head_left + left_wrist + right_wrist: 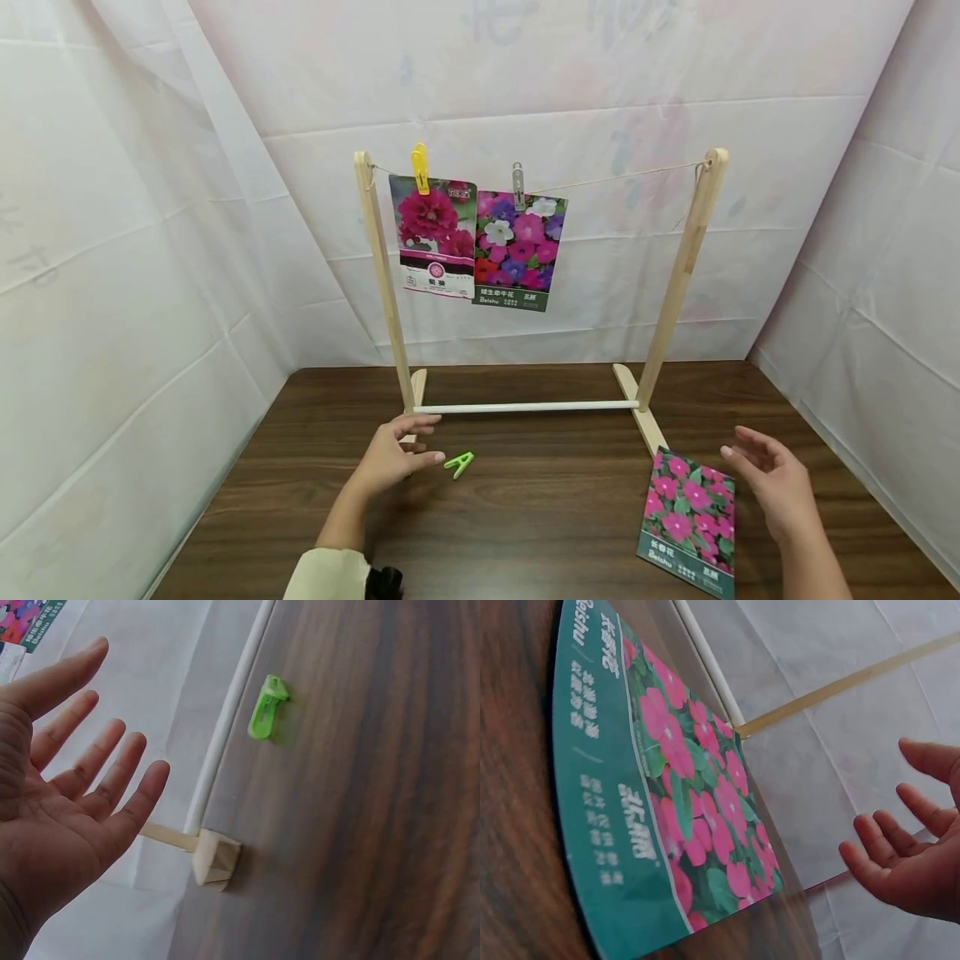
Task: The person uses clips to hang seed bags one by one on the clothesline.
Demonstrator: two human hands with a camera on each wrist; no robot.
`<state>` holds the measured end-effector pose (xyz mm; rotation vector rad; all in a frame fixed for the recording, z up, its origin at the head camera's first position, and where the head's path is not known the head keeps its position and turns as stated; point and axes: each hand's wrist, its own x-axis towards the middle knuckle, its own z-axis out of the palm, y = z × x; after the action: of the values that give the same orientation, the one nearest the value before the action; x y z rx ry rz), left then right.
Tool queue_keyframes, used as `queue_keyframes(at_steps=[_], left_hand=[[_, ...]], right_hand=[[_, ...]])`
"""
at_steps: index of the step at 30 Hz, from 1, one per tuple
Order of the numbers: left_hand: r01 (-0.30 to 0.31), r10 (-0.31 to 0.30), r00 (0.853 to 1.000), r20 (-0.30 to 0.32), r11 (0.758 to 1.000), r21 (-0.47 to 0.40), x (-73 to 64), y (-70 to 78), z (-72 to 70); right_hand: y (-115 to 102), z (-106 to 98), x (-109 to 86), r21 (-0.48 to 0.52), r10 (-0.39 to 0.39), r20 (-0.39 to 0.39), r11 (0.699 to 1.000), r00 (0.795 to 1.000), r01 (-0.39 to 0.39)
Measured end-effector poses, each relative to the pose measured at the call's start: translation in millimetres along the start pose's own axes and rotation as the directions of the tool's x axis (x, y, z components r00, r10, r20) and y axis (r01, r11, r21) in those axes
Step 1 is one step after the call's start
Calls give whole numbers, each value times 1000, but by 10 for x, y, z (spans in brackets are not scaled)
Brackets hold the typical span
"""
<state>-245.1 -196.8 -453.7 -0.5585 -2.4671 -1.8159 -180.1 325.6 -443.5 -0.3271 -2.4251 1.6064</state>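
My left hand (396, 457) hovers above the table with its fingers apart, holding nothing. Just right of its thumb lies a green clothespin (459, 464), also visible in the left wrist view (268, 707). On the right, a flower seed packet (688, 521) with pink blooms lies on the table, its far corner by the rack's right foot. My right hand (776, 483) is beside that packet, fingers loosely bent and empty; the right wrist view shows a gap between them. A yellow clothespin (421, 169) and a grey clothespin (518, 185) hold two seed packets on the string.
A wooden rack stands at the back of the table, with a left post (386, 283), a right post (682, 283) and a white crossbar (525, 407). Its string (622, 177) runs between the post tops. White cloth (525, 75) surrounds the table on three sides.
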Motion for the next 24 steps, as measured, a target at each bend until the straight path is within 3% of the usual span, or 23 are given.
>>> queue_keyframes(at_steps=[5, 11, 19, 24], left_hand=[[28, -27, 997, 74, 1000, -2, -20, -94, 71], [35, -51, 992, 114, 990, 137, -26, -188, 152], [-32, -16, 989, 148, 949, 315, 68, -273, 250], [-66, -10, 985, 172, 898, 435, 122, -301, 302]], right_hand=[[64, -42, 35, -29, 142, 61, 990, 988, -140], [120, -87, 95, -8, 236, 188, 971, 953, -239], [195, -33, 125, 109, 296, 254, 937, 921, -331], [225, 6, 172, 128, 308, 243, 930, 920, -345]])
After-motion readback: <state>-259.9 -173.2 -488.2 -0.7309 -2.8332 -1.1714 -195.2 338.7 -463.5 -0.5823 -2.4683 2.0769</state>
